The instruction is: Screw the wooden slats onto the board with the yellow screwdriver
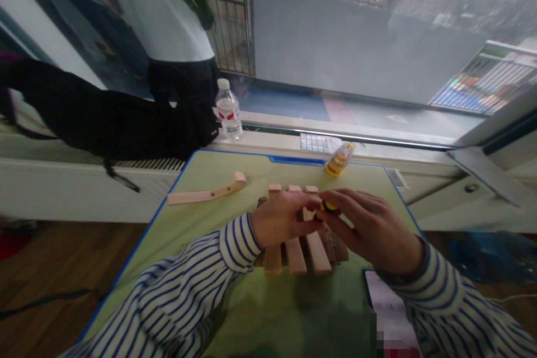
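Pinched in the fingertips of my right hand [369,226] is a small yellow-and-black tool [329,206], mostly covered by the fingers. My left hand [285,215] meets it from the other side, thumb and fingers closed around its lower end; what they grip is hidden. Beneath both hands are pale wooden slats [296,257] laid side by side across darker, brown ridged pieces [335,243]. A curved wooden piece [205,194] with two holes and a block at its end lies to the left, apart from my hands.
All this is on a greenish table [168,257] with a blue edge. A yellow-capped glue bottle [340,159] stands at the back; a phone [392,313] lies beside my right forearm. On the sill are a water bottle [229,112] and a black bag [126,117]. A person [168,17] stands beyond the window.
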A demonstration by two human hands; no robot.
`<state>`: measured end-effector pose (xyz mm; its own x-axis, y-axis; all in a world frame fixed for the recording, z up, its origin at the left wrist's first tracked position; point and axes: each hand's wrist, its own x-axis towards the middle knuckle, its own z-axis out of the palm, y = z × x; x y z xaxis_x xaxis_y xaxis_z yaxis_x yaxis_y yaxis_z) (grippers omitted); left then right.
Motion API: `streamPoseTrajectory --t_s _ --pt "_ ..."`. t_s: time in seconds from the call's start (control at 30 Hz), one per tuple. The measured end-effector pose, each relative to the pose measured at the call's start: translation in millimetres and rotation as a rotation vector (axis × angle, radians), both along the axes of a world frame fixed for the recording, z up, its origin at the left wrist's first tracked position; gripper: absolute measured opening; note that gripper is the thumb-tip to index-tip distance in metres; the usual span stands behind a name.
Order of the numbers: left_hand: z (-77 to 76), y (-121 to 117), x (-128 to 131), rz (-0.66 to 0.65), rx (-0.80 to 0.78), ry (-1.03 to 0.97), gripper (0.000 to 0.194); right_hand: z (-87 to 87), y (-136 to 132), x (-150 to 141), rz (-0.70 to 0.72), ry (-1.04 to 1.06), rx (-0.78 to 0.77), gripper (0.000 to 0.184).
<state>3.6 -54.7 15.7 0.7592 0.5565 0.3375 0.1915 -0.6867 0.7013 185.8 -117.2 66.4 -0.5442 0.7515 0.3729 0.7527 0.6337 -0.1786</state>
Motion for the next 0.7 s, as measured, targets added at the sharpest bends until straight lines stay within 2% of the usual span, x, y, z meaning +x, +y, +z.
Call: streamPoseTrajectory --t_s 0.13,0.33,0.7 --pt "-0.2 -1 0 0.000 -0.031 -0.006 0.017 5.2 -1 0 -0.003 -0.009 -0.025 0.027" --pt "3.7 -1 -1 -0.058 -0.067 -0.009 0.018 13.7 -3 0 0.025 -0.064 -0.042 0.039" --pt "3.7 0 -2 -0.101 0.005 0.031 0.019 9.4 -3 2 0.034 -0.043 -0.036 0.031"
